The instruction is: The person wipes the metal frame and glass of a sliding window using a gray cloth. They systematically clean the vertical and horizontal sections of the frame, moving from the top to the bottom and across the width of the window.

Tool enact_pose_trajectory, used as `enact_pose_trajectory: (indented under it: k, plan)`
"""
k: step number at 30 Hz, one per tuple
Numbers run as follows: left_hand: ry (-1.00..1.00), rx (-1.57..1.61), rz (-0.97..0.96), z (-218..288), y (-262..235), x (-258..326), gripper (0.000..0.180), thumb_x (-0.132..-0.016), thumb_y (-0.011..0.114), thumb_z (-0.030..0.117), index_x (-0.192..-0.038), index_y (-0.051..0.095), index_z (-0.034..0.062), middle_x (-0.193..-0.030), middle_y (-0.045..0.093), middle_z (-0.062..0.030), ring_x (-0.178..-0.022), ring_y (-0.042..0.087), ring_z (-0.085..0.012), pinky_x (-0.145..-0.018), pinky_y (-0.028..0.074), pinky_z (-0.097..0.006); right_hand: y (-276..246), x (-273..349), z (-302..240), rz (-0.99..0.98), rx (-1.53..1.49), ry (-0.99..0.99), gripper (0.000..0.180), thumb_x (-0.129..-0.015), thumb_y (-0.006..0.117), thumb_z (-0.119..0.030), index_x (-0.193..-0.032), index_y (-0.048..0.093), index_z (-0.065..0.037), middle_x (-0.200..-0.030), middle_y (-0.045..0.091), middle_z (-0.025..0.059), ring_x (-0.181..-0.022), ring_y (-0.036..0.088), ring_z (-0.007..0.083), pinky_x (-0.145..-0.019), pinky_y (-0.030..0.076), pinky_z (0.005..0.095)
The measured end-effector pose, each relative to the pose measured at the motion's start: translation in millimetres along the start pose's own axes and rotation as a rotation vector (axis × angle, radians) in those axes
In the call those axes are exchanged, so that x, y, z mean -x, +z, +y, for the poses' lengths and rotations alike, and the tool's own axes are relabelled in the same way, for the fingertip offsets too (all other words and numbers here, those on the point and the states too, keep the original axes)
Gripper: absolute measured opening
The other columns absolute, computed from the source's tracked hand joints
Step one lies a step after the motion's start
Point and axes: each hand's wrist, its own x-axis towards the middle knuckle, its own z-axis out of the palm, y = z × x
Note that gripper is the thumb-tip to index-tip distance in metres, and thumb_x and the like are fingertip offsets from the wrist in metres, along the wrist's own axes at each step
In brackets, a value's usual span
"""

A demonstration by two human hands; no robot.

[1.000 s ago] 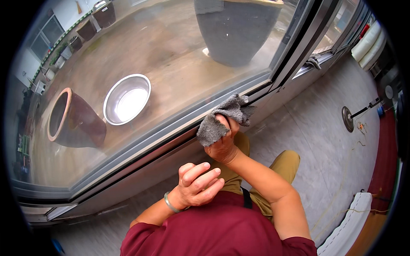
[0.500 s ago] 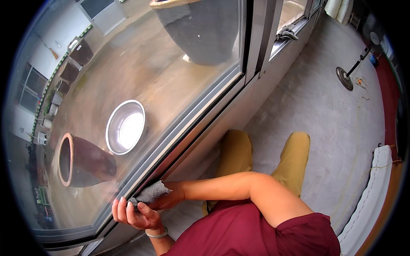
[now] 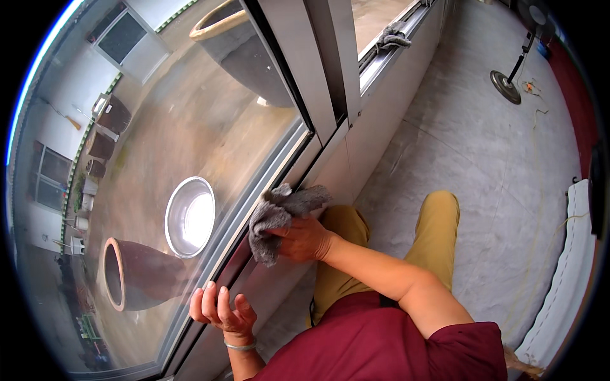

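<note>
In my right hand (image 3: 304,239) is a bunched grey cloth (image 3: 270,228), pressed against the window's metal frame (image 3: 243,253) along the lower edge of the glass. The fingers are closed on it and partly covered by its folds. Lower and to the left, my left hand (image 3: 222,311) is raised by the same frame, with fingers apart and slightly curled and nothing in them. A bracelet (image 3: 240,347) circles that wrist. Through the glass, a shiny metal basin (image 3: 173,222) and a dark jar lying on its side (image 3: 149,273) show on the ground outside.
Another grey cloth (image 3: 394,37) lies on the sill of the farther window. A standing fan (image 3: 506,87) is on the grey floor to the right, with a thin cord near its base. Outside, a large dark pot (image 3: 244,54) stands near the glass.
My right hand has moved away from the left hand, up along the frame with the cloth, which now hangs looser. My left hand, then touching the cloth, is apart from it.
</note>
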Motion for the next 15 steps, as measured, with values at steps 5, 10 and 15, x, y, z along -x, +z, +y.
enact_pose_trajectory:
  k: [5,10,15]
  plan:
    - [0.084,-0.24,-0.039,7,17,-9,0.023,-0.092,0.061,0.022,-0.112,0.06,0.0112,-0.123,0.057,-0.0075,-0.113,0.046,-0.0285,-0.097,0.034,-0.043,-20,-14,40,0.33,0.061,0.365,0.04,-0.088,0.06,-0.025,-0.124,0.063,-0.008,-0.146,0.04,0.0241,-0.13,0.041,0.0435,-0.106,0.031,0.0551]
    - [0.135,-0.329,-0.046,7,23,-8,0.025,-0.088,0.064,0.018,-0.112,0.061,0.013,-0.126,0.053,-0.0061,-0.112,0.044,-0.0271,-0.097,0.033,-0.043,-19,-32,48,0.509,0.026,0.483,0.042,-0.095,0.056,-0.027,-0.13,0.057,-0.004,-0.149,0.035,0.0276,-0.133,0.036,0.0481,-0.111,0.024,0.0552]
    - [0.176,-0.292,-0.214,10,12,-16,0.033,-0.081,0.068,0.012,-0.113,0.06,0.0088,-0.126,0.043,-0.0119,-0.108,0.041,-0.0288,-0.086,0.036,-0.043,-39,-46,91,0.591,0.025,0.606,0.041,-0.1,0.048,-0.024,-0.133,0.053,-0.001,-0.15,0.035,0.0267,-0.137,0.031,0.0457,-0.114,0.018,0.0556]
